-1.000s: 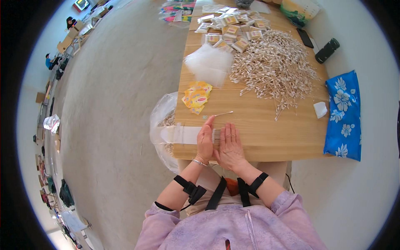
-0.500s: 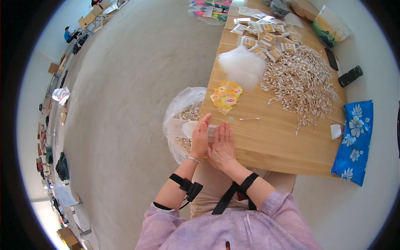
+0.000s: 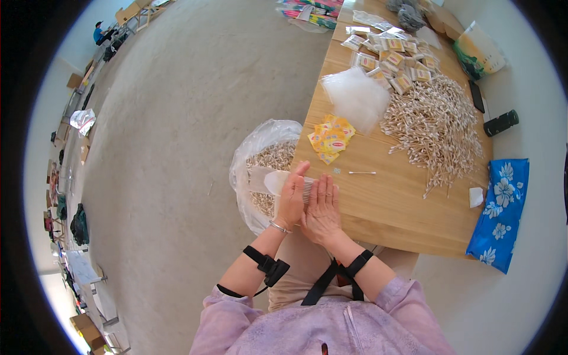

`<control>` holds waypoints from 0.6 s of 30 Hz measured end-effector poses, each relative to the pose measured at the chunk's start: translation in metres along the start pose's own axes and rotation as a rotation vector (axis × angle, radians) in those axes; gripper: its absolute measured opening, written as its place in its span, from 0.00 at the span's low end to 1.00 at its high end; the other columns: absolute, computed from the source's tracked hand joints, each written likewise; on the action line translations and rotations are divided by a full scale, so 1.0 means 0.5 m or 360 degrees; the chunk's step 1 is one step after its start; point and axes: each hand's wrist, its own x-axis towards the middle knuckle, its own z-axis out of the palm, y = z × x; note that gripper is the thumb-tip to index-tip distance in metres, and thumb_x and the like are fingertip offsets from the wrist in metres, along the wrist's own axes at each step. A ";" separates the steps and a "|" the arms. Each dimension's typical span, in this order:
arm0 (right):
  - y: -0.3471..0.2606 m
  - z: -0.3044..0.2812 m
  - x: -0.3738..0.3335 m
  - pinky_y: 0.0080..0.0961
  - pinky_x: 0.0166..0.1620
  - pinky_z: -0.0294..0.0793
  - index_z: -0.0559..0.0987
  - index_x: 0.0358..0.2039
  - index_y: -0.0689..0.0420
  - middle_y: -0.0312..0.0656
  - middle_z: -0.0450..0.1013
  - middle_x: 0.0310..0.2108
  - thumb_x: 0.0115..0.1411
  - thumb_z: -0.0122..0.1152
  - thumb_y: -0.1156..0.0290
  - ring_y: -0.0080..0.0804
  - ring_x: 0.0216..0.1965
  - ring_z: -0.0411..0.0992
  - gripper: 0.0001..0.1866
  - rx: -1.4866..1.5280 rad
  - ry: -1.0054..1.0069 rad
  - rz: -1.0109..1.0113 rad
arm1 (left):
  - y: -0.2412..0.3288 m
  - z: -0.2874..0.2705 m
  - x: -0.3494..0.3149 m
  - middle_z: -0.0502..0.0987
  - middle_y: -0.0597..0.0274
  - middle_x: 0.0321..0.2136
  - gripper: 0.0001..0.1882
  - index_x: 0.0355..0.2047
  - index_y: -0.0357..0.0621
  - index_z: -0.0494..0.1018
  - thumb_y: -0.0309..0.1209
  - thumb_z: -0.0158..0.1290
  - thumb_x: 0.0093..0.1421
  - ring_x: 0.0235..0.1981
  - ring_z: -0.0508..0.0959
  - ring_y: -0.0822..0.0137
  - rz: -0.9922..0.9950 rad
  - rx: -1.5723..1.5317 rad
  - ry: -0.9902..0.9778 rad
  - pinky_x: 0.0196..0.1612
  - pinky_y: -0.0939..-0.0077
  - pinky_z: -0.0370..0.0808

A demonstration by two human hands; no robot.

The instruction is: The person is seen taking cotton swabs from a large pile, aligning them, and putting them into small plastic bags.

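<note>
At the table's near left corner, a row of cotton swabs (image 3: 307, 190) is pressed between my two hands. My left hand (image 3: 291, 199) holds the swabs from their left side, its fingers closed against them. A clear plastic flap (image 3: 274, 182) juts out to the left of that hand; whether it wraps the swabs I cannot tell. Flat against the right side of the row lies my right hand (image 3: 322, 213), fingers stretched out. Beyond my hands are yellow printed cards (image 3: 332, 139) and a single cotton swab (image 3: 362, 173) on the wooden table (image 3: 396, 207).
A big heap of loose swabs (image 3: 435, 127) covers the table's right side. Behind it are filled packets (image 3: 393, 59) and empty clear bags (image 3: 357, 97). Left of the table stands a large plastic bag (image 3: 239, 171) of swabs. A blue flowered pouch (image 3: 500, 219) hangs over the right edge.
The whole view has shifted slightly, so the table sits a little farther right. My hands keep nearly the same pose around the cotton swabs.
</note>
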 end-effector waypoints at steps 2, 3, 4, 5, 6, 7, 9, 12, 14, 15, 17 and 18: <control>0.006 0.009 -0.001 0.47 0.68 0.27 0.44 0.63 0.74 0.64 0.35 0.66 0.56 0.50 0.54 0.57 0.69 0.30 0.46 -0.0011 0.0041 0.0013 | 0.035 -0.010 0.003 0.62 0.52 0.60 0.24 0.59 0.35 0.60 0.34 0.44 0.66 0.64 0.57 0.59 -0.0010 0.0051 -0.0061 0.65 0.68 0.52; 0.012 0.014 -0.002 0.47 0.68 0.28 0.43 0.63 0.74 0.64 0.36 0.66 0.56 0.51 0.54 0.57 0.69 0.30 0.47 -0.0021 0.0082 0.0033 | 0.068 -0.029 0.010 0.61 0.52 0.60 0.28 0.59 0.36 0.60 0.30 0.50 0.59 0.65 0.55 0.57 0.0267 0.0589 -0.0231 0.66 0.66 0.51; 0.010 0.012 -0.002 0.47 0.68 0.28 0.43 0.63 0.74 0.64 0.36 0.66 0.56 0.51 0.54 0.57 0.69 0.30 0.47 -0.0020 0.0078 0.0028 | 0.090 -0.055 0.015 0.60 0.52 0.61 0.34 0.60 0.36 0.59 0.26 0.56 0.52 0.66 0.53 0.54 0.0543 0.1134 -0.0392 0.67 0.63 0.50; 0.004 0.006 -0.001 0.48 0.67 0.28 0.42 0.63 0.74 0.64 0.35 0.66 0.56 0.51 0.54 0.58 0.68 0.29 0.47 0.0059 0.0071 0.0034 | 0.093 -0.085 0.021 0.60 0.52 0.61 0.34 0.60 0.36 0.59 0.26 0.56 0.52 0.66 0.53 0.54 0.0537 0.1140 -0.0386 0.67 0.63 0.50; -0.001 0.003 0.000 0.49 0.67 0.29 0.42 0.63 0.73 0.64 0.34 0.66 0.56 0.51 0.55 0.59 0.68 0.29 0.47 0.0138 0.0064 0.0041 | 0.096 -0.114 0.027 0.60 0.53 0.60 0.38 0.59 0.38 0.59 0.25 0.59 0.46 0.66 0.52 0.53 0.0508 0.1547 -0.0465 0.67 0.61 0.49; -0.004 0.003 0.003 0.49 0.67 0.29 0.42 0.63 0.73 0.64 0.34 0.66 0.56 0.51 0.55 0.59 0.68 0.29 0.47 0.0145 0.0065 0.0033 | 0.099 -0.133 0.034 0.60 0.53 0.60 0.42 0.59 0.39 0.60 0.25 0.61 0.41 0.66 0.51 0.52 0.0472 0.1959 -0.0542 0.68 0.59 0.48; -0.011 0.005 0.010 0.48 0.67 0.29 0.42 0.63 0.74 0.65 0.35 0.66 0.56 0.52 0.54 0.59 0.68 0.30 0.47 0.0122 0.0100 0.0035 | 0.094 -0.147 0.044 0.61 0.54 0.60 0.41 0.57 0.40 0.61 0.25 0.62 0.40 0.66 0.52 0.54 0.0497 0.2019 -0.0651 0.68 0.59 0.48; -0.019 0.012 0.018 0.46 0.68 0.30 0.44 0.62 0.74 0.64 0.37 0.66 0.55 0.52 0.53 0.58 0.68 0.32 0.48 0.0067 0.0077 0.0068 | 0.095 -0.156 0.059 0.63 0.56 0.58 0.39 0.54 0.41 0.64 0.25 0.64 0.39 0.65 0.54 0.56 0.0493 0.2000 -0.0806 0.68 0.60 0.48; -0.025 0.013 0.023 0.46 0.68 0.30 0.44 0.62 0.75 0.64 0.37 0.66 0.55 0.52 0.53 0.58 0.68 0.32 0.48 0.0072 0.0070 0.0068 | 0.101 -0.155 0.064 0.64 0.56 0.58 0.38 0.53 0.42 0.65 0.26 0.65 0.38 0.65 0.55 0.56 0.0455 0.1930 -0.0842 0.68 0.60 0.48; -0.028 0.013 0.025 0.45 0.68 0.30 0.44 0.62 0.75 0.64 0.37 0.66 0.55 0.52 0.53 0.58 0.68 0.32 0.48 0.0079 0.0063 0.0063 | 0.103 -0.155 0.065 0.65 0.57 0.57 0.37 0.52 0.43 0.66 0.26 0.65 0.38 0.65 0.55 0.56 0.0474 0.1902 -0.0846 0.68 0.60 0.48; -0.037 0.014 0.029 0.46 0.68 0.30 0.45 0.62 0.75 0.64 0.37 0.66 0.55 0.52 0.53 0.58 0.68 0.32 0.48 0.0101 0.0089 0.0057 | 0.111 -0.160 0.065 0.65 0.57 0.56 0.37 0.51 0.43 0.66 0.26 0.65 0.38 0.64 0.56 0.57 0.0490 0.1881 -0.0838 0.68 0.60 0.48; -0.041 0.015 0.031 0.46 0.68 0.30 0.45 0.62 0.75 0.65 0.37 0.66 0.55 0.53 0.52 0.58 0.68 0.32 0.48 0.0122 0.0116 0.0055 | 0.113 -0.162 0.065 0.65 0.58 0.56 0.37 0.51 0.43 0.66 0.26 0.66 0.37 0.65 0.56 0.57 0.0499 0.1887 -0.0848 0.68 0.59 0.48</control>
